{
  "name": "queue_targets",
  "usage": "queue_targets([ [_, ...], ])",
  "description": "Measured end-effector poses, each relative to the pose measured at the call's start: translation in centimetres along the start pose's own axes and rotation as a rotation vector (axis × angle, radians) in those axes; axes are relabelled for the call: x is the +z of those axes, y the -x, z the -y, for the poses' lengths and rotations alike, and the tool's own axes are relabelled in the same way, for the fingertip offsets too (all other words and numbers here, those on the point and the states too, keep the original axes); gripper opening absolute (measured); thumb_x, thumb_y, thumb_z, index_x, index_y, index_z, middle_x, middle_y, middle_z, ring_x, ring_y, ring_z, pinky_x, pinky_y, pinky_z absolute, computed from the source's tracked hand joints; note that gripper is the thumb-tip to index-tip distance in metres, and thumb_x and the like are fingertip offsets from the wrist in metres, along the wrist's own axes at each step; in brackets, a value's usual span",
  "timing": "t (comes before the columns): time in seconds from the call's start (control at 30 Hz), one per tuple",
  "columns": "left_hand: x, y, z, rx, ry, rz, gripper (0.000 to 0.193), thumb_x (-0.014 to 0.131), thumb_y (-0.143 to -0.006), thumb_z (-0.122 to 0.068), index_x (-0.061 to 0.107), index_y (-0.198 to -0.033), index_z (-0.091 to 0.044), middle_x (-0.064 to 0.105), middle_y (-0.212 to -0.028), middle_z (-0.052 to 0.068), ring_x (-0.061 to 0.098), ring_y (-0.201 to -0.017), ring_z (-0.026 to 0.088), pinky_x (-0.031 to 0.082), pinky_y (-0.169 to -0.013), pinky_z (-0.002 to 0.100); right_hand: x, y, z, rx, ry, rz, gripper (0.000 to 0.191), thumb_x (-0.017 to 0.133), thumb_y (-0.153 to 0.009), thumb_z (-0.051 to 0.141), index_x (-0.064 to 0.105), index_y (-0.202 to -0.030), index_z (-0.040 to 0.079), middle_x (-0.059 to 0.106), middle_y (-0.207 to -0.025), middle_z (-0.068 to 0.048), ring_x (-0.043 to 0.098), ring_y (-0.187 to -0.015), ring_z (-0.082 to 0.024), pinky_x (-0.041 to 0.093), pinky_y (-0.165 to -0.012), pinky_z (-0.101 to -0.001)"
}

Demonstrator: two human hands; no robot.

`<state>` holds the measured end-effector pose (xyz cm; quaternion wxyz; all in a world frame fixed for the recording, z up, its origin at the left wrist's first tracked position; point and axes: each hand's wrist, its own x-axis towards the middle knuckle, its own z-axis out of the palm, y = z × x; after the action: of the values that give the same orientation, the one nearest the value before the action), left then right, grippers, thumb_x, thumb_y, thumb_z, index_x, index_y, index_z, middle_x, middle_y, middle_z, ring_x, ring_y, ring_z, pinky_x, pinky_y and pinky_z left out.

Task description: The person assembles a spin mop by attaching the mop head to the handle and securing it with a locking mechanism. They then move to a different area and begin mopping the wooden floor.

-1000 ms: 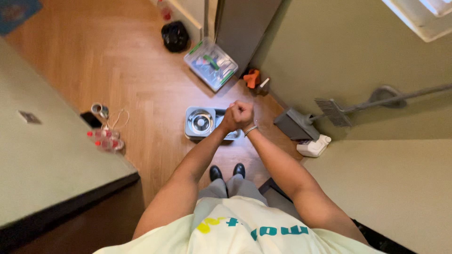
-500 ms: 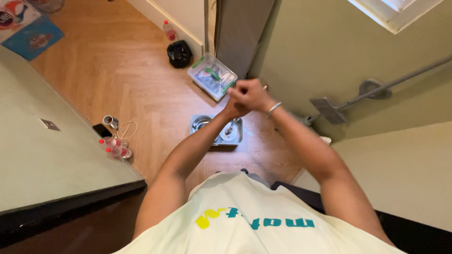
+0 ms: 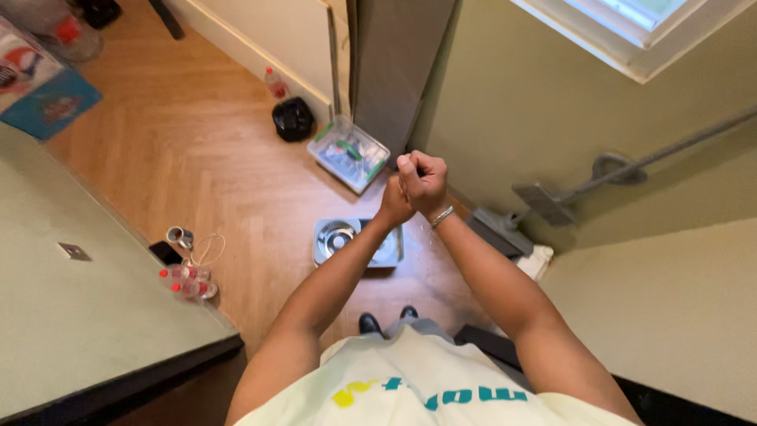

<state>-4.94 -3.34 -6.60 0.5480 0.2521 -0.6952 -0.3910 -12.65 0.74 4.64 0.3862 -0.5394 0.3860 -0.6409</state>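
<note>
My two hands are raised in front of me and clasped together, high above a wooden floor. My right hand [image 3: 423, 180], with a silver bracelet on its wrist, is wrapped over my left hand [image 3: 393, 207], which is mostly hidden behind it. Both are closed into fists; I cannot see anything held inside them. Far below them on the floor sits a square metal tray [image 3: 378, 254] with a round metal bowl [image 3: 340, 236] in it. My black shoes [image 3: 386, 319] show beneath my arms.
A clear plastic container [image 3: 348, 152] lies by a grey door panel [image 3: 394, 71]. A black bag [image 3: 292, 118] and a bottle [image 3: 275, 83] stand by the wall. Small bottles [image 3: 185, 282], a metal cup [image 3: 179, 236] and a phone [image 3: 165, 252] lie near the left wall.
My clasped hands have risen and my view has tilted up, so the tray now sits lower in view and more of the far floor and window shows.
</note>
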Motion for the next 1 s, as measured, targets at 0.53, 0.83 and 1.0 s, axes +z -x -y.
queue_targets([
  [0.53,-0.7,6.8,6.4,-0.234,-0.12,0.168,0.05,0.077,-0.08,-0.028,0.061,-0.115,0.003,0.07,-0.111,0.027,0.068,-0.106,0.041,0.054,-0.086,0.046,-0.7,5.1,-11.8,0.131,0.408,0.02,0.03,0.069,-0.095,0.015,0.056,-0.071,0.001,0.055,-0.063,-0.004,0.05,-0.061,-0.01,0.044,-0.059,-0.0288],
  [0.83,-2.2,3.7,1.2,-0.341,-0.296,0.265,0.046,0.078,-0.075,-0.026,0.063,-0.112,-0.003,0.071,-0.102,0.016,0.066,-0.099,0.028,0.056,-0.085,0.039,-1.6,1.7,-3.3,0.177,0.634,0.465,0.029,0.073,-0.092,0.028,0.067,-0.075,0.004,0.068,-0.071,-0.005,0.063,-0.068,-0.012,0.053,-0.07,-0.0314],
  [1.0,-2.7,-1.7,-5.2,0.072,0.2,0.141,0.06,0.083,-0.071,-0.011,0.053,-0.12,0.003,0.06,-0.112,0.012,0.058,-0.108,0.02,0.052,-0.092,0.036,-2.1,-2.2,8.6,-0.186,0.499,0.492,0.03,0.074,-0.103,0.026,0.067,-0.087,0.001,0.068,-0.076,-0.006,0.062,-0.067,-0.012,0.051,-0.063,-0.0268],
])
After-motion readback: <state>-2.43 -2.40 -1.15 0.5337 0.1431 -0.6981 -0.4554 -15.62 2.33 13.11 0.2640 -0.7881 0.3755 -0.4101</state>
